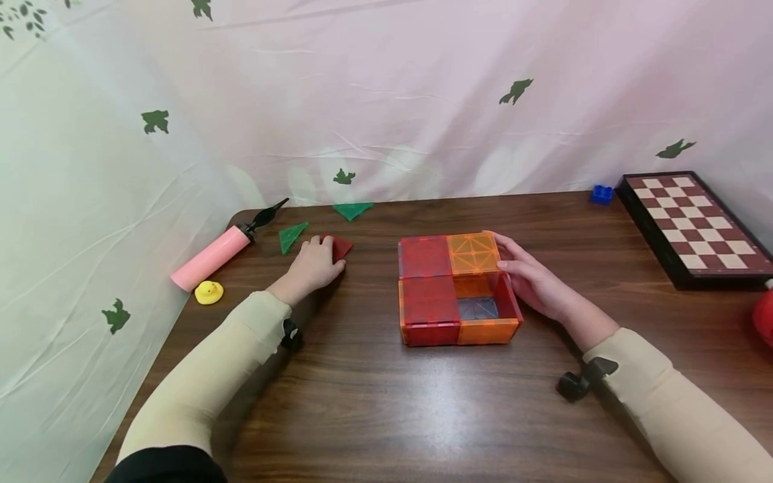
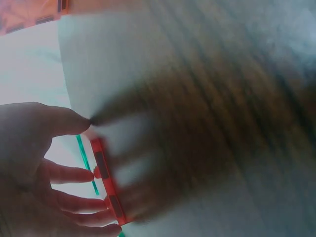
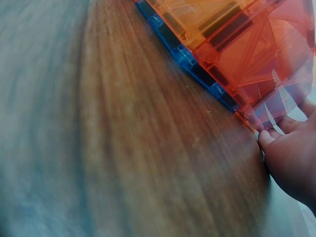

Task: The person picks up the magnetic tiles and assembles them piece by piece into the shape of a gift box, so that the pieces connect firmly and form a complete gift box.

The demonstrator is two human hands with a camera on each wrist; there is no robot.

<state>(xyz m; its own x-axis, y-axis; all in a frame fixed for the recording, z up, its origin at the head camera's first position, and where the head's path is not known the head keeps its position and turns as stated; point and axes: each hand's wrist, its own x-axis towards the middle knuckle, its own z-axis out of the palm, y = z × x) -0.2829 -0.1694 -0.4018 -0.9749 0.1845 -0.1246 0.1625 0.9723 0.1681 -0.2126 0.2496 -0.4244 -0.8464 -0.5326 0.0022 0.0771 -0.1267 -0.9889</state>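
A flat box of red and orange magnetic tiles sits mid-table, and one quadrant is open over a greyish floor tile. My right hand rests against the box's right wall. Its fingers reach the far corner by the orange lid tile. In the right wrist view the fingertips touch the box wall above a blue base edge. My left hand lies to the box's left and pinches a red triangle tile. In the blurred left wrist view the left hand's thumb and fingers grip the red tile's edge.
A pink hand pump and a yellow duck lie near the table's left edge. Two green triangle tiles lie behind my left hand. A blue brick, a chessboard and a red object occupy the right side.
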